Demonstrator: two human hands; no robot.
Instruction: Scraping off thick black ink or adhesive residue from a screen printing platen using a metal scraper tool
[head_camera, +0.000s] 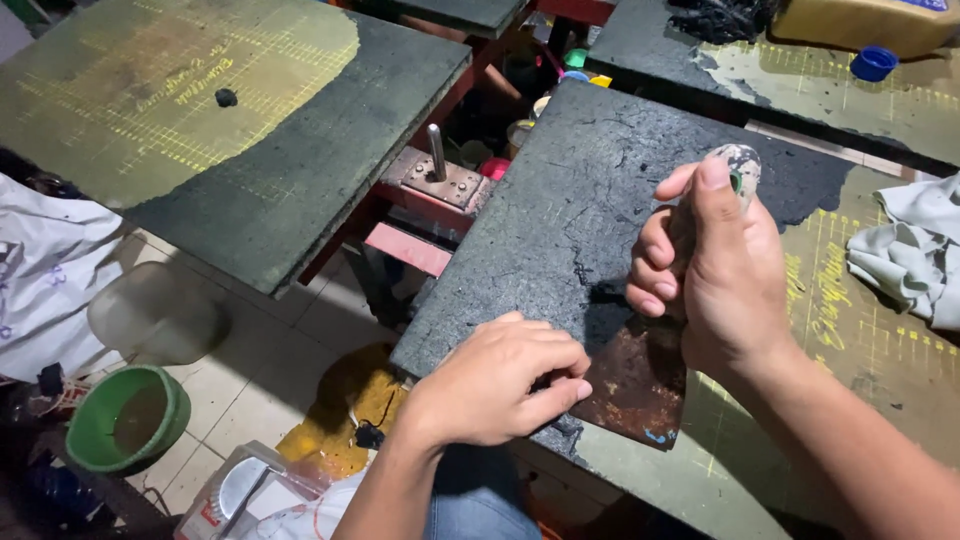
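2 bare hands work at 1 dark, ink-crusted printing board (580, 200), which juts toward the person between other boards. The right hand (715, 275) is wrapped tight around 1 scraper handle (738, 165), fingers curled together and thumb pressed up along it; only the handle's rounded, paint-speckled top shows above the fist. Below that fist lies 1 rusty metal blade (630, 385), flat against the board near its front edge (whether blade and handle are joined is hidden by the hand). The left hand (495, 385) rests at the board's near corner, fingers bent and close together, tips touching the edge where the black crust meets the blade; it grips nothing that can be made out.

Around them, 3 more boards are in view: 1 large yellow-green gridded board (200, 120) on the left with 1 small black lump (226, 97) on it, 1 dark board at the top centre, and 1 at the upper right carrying 1 yellow jug (860, 22) and 1 blue cap (874, 63). 1 crumpled grey rag (915, 250) lies on the gridded surface to the right of the right hand. Between the boards sits 1 red metal frame (425, 215) with 1 upright steel pin (437, 152). On the tiled floor at the left stand 1 green bowl (128, 418) and 1 cloudy plastic container (158, 312), with white cloth (45, 280) beside them. 1 yellow stain (345, 410) spreads under the board's corner, just beside the left wrist.
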